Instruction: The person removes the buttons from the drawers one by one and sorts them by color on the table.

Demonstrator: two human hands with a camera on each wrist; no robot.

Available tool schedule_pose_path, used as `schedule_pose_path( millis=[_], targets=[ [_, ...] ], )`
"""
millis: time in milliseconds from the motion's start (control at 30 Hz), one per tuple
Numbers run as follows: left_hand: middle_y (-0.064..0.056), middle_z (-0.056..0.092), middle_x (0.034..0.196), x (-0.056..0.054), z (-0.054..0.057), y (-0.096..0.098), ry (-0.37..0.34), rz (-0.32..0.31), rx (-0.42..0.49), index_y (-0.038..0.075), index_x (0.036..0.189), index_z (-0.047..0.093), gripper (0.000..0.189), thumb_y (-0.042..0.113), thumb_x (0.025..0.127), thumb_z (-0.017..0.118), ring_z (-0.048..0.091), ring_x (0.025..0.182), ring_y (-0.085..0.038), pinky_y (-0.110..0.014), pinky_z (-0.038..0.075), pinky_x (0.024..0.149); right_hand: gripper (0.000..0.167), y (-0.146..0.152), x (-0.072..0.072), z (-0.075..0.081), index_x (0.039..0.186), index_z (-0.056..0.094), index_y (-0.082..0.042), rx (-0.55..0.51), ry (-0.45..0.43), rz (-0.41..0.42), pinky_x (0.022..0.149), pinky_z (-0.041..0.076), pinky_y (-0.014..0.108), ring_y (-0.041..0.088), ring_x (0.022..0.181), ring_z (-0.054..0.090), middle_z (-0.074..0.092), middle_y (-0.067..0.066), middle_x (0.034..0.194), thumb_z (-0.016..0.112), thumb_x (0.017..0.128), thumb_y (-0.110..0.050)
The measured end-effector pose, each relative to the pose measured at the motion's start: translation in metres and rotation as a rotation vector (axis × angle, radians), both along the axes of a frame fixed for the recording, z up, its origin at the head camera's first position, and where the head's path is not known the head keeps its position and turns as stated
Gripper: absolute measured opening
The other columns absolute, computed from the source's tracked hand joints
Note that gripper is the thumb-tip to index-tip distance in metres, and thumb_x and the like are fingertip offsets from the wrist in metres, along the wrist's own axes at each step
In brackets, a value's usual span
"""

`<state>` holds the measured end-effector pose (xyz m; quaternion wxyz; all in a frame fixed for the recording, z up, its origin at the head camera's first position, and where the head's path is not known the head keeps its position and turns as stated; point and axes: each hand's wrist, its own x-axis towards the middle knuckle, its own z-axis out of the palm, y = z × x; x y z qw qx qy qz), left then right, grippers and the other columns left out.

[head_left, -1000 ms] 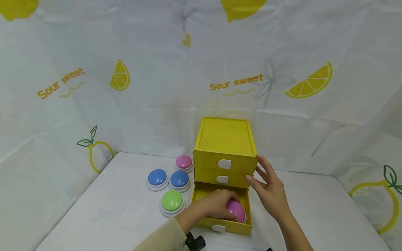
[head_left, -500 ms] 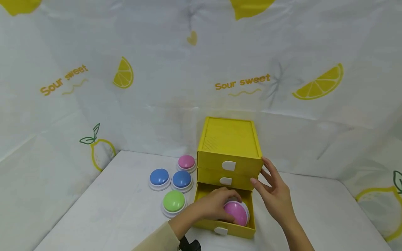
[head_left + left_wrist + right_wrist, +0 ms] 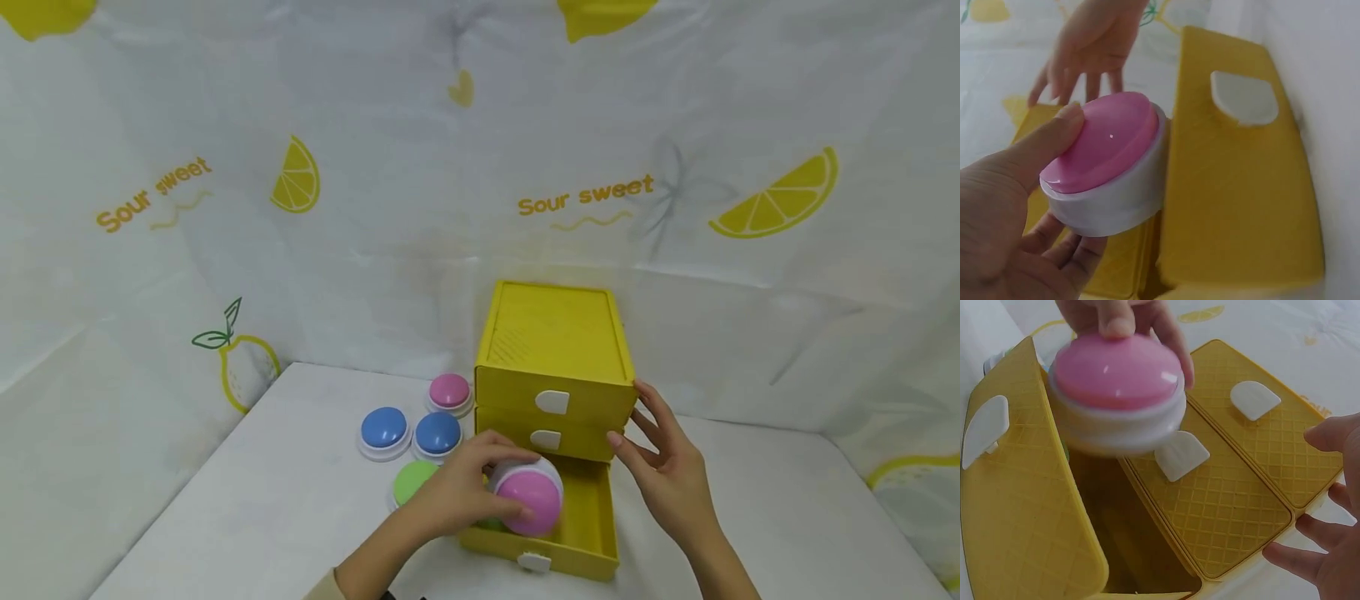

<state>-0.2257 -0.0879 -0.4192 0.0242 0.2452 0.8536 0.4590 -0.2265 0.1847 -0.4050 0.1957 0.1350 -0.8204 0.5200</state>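
Note:
My left hand grips a pink push button with a round white base, thumb on the dome and fingers around the base. The button is tilted above the pulled-out bottom drawer of a yellow drawer box. In the left wrist view, the button shows dome and base clearly. Part of something green shows inside the drawer, mostly hidden by my left hand. My right hand touches the right side of the box with its fingertips, fingers spread. The upper two drawers are closed.
Left of the box, two blue push buttons, a second pink one and a green one stand on the white table. My left hand partly covers the green one. A lemon-print cloth hangs behind.
My left hand has lifted the pink push button from the drawer's right side and moved it left, with its dome turned toward me. My right hand stays at the box's side.

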Motion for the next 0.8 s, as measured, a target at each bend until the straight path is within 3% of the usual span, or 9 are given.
schedule_pose_path(
  millis=[133, 267, 433, 567, 667, 800],
  targets=[
    [0.004, 0.065, 0.119, -0.003, 0.009, -0.024, -0.005, 0.079, 0.078, 0.027, 0.121, 0.075, 0.046, 0.028, 0.077, 0.089, 0.058, 0.108, -0.012, -0.021, 0.053, 0.09, 0.072, 0.0, 0.0, 0.0, 0.157, 0.035, -0.028, -0.012, 0.003, 0.002, 0.085, 0.053, 0.008, -0.021, 0.126, 0.042, 0.038, 0.014, 0.161, 0.068, 0.096, -0.009],
    [-0.006, 0.065, 0.124, -0.013, 0.018, -0.05, -0.035, 0.132, 0.172, 0.019, 0.123, 0.074, 0.048, 0.026, 0.079, 0.088, 0.062, 0.106, -0.017, -0.023, 0.055, 0.089, 0.072, 0.0, 0.0, -0.001, 0.157, 0.034, -0.028, -0.01, 0.006, 0.009, 0.085, 0.054, 0.009, -0.021, 0.127, 0.042, 0.038, 0.013, 0.161, 0.068, 0.096, -0.009],
    [-0.013, 0.065, 0.128, -0.033, 0.028, -0.077, -0.127, 0.127, 0.235, 0.012, 0.128, 0.071, 0.05, 0.023, 0.081, 0.086, 0.07, 0.102, -0.021, -0.028, 0.061, 0.085, 0.073, 0.002, 0.001, -0.001, 0.157, 0.034, -0.029, 0.011, 0.016, -0.004, 0.084, 0.053, 0.008, -0.022, 0.126, 0.042, 0.039, 0.011, 0.161, 0.068, 0.096, -0.009],
    [-0.013, 0.065, 0.134, -0.05, 0.031, -0.095, -0.201, 0.121, 0.204, 0.013, 0.128, 0.071, 0.05, 0.025, 0.082, 0.085, 0.07, 0.109, -0.025, -0.035, 0.062, 0.087, 0.073, 0.002, 0.002, -0.001, 0.157, 0.034, -0.03, 0.016, 0.014, -0.009, 0.083, 0.053, 0.007, -0.022, 0.125, 0.041, 0.039, 0.01, 0.161, 0.068, 0.096, -0.01],
    [-0.012, 0.065, 0.137, -0.063, 0.031, -0.108, -0.251, 0.171, 0.191, 0.015, 0.131, 0.069, 0.05, 0.027, 0.085, 0.082, 0.068, 0.117, -0.029, -0.039, 0.06, 0.094, 0.073, 0.0, 0.001, -0.001, 0.158, 0.033, -0.03, 0.01, 0.012, 0.003, 0.084, 0.053, 0.007, -0.022, 0.126, 0.041, 0.038, 0.011, 0.161, 0.068, 0.097, -0.01],
    [-0.013, 0.059, 0.145, -0.085, 0.025, -0.122, -0.257, 0.29, 0.234, 0.014, 0.139, 0.062, 0.053, 0.031, 0.091, 0.076, 0.059, 0.131, -0.033, -0.044, 0.052, 0.108, 0.072, -0.001, 0.001, -0.002, 0.158, 0.033, -0.03, 0.004, 0.004, 0.007, 0.084, 0.053, 0.007, -0.022, 0.126, 0.041, 0.037, 0.013, 0.162, 0.068, 0.097, -0.011]
  ],
)
